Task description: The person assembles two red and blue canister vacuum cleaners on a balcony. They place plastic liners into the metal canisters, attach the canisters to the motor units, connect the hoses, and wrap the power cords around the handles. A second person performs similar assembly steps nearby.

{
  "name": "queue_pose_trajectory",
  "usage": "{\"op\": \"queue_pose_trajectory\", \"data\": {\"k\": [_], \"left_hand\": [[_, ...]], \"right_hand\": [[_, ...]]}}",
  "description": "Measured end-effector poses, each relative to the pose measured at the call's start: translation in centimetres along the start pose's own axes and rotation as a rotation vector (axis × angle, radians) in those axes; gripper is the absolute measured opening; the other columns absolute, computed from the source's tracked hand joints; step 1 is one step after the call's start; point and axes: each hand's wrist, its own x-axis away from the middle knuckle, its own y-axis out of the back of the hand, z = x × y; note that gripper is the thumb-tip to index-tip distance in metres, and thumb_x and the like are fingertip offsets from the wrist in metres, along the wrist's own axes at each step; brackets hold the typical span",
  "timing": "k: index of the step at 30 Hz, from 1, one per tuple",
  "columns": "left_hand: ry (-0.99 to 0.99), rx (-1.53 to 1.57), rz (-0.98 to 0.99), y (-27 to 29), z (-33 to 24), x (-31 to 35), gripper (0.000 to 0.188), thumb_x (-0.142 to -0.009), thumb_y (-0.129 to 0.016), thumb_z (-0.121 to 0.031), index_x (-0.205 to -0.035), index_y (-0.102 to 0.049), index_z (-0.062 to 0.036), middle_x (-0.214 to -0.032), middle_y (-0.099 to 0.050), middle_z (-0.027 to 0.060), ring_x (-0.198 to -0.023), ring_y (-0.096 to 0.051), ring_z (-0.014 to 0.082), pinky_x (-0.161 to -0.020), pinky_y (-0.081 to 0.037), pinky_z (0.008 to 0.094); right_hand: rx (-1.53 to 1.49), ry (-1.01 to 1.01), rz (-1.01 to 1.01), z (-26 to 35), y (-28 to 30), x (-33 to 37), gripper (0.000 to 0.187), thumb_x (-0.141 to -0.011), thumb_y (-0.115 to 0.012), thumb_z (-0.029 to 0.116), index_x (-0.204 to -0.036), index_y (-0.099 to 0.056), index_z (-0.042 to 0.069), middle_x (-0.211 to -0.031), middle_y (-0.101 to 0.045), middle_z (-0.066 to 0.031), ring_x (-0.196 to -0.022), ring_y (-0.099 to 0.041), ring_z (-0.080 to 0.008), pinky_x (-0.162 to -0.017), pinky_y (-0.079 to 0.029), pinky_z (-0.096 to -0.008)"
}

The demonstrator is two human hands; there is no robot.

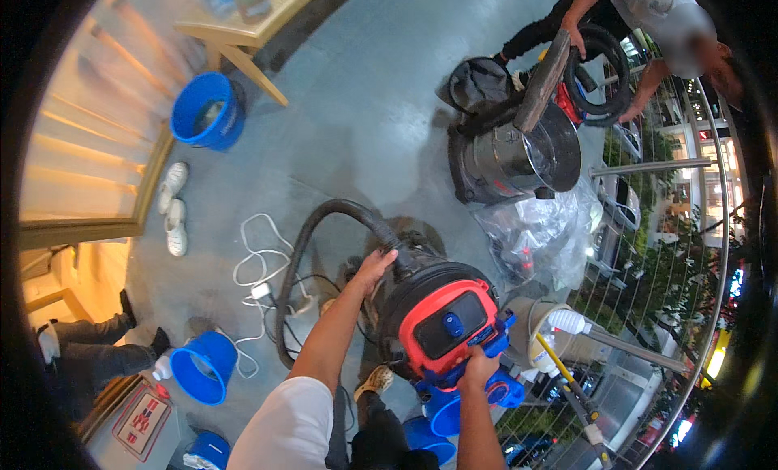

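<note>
In front of me stands a wet-dry vacuum cleaner [450, 320] with a red and black top and a blue knob. My left hand [377, 269] is closed at its side, where the black ribbed hose [312, 227] joins the body. The hose curves away to the left and down to the floor. On the near right edge of the red top, my right hand [480, 368] is closed around the handle area, next to blue plastic parts [502, 389]. Its fingertips are partly hidden.
White cable [263, 292] lies looped left of the vacuum. Blue buckets [204, 369] stand around. Another person [664, 32] at the far right handles a black hose [612, 73] above a steel drum [519, 158]. Plastic sheeting [543, 235] and a beige bucket [539, 328] sit by the railing [717, 227].
</note>
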Motion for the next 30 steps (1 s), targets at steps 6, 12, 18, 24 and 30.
{"op": "queue_pose_trajectory", "data": {"k": [6, 12, 18, 24, 30], "left_hand": [[-0.031, 0.371, -0.177, -3.7, 2.0, -3.7, 0.037, -0.064, -0.069, -0.014, -0.095, -0.051, -0.0017, -0.074, -0.059, 0.0063, -0.068, -0.057, 0.0226, -0.067, -0.046, 0.0347], [0.104, -0.312, -0.776, -6.2, -0.3, -4.6, 0.032, -0.057, -0.069, -0.019, -0.081, -0.057, -0.0009, -0.075, -0.059, 0.0092, -0.069, -0.057, 0.0214, -0.067, -0.044, 0.0326], [0.012, -0.071, -0.58, -5.4, -0.3, -2.9, 0.054, -0.063, -0.072, -0.015, -0.11, -0.047, -0.0008, -0.088, -0.059, 0.0105, -0.08, -0.058, 0.0236, -0.074, -0.045, 0.0332], [0.039, 0.201, -0.301, -3.9, 0.8, -2.9, 0.055, -0.064, -0.072, -0.012, -0.11, -0.045, 0.0007, -0.091, -0.056, 0.0082, -0.083, -0.056, 0.0202, -0.074, -0.044, 0.0307], [0.046, -0.358, -0.663, -5.3, 1.4, -3.6, 0.053, -0.058, -0.07, -0.013, -0.105, -0.05, 0.0011, -0.096, -0.058, 0.0111, -0.084, -0.057, 0.0207, -0.071, -0.044, 0.0336]], "right_hand": [[0.032, 0.037, -0.059, -1.2, 0.6, -0.5, 0.023, -0.064, -0.051, -0.006, -0.085, -0.044, 0.002, -0.056, -0.046, -0.0055, -0.038, -0.045, -0.017, -0.034, -0.038, -0.0283], [0.073, 0.066, -0.093, -2.9, 1.4, -1.2, 0.026, -0.065, -0.051, -0.006, -0.088, -0.044, 0.002, -0.06, -0.048, -0.0055, -0.04, -0.046, -0.0173, -0.033, -0.039, -0.0288], [0.196, 0.167, -0.14, -3.6, 1.9, -1.5, 0.025, -0.065, -0.052, -0.004, -0.089, -0.047, 0.0, -0.068, -0.053, -0.0063, -0.05, -0.05, -0.0159, -0.045, -0.042, -0.029], [0.269, 0.23, -0.15, -3.3, 2.0, -1.5, 0.028, -0.064, -0.053, -0.003, -0.092, -0.049, -0.001, -0.072, -0.054, -0.005, -0.055, -0.05, -0.0155, -0.052, -0.042, -0.0272], [0.214, 0.109, -0.173, -1.5, 1.6, 0.6, 0.032, -0.065, -0.053, -0.004, -0.097, -0.051, -0.003, -0.086, -0.058, -0.0101, -0.074, -0.056, -0.0222, -0.071, -0.044, -0.032]]}}
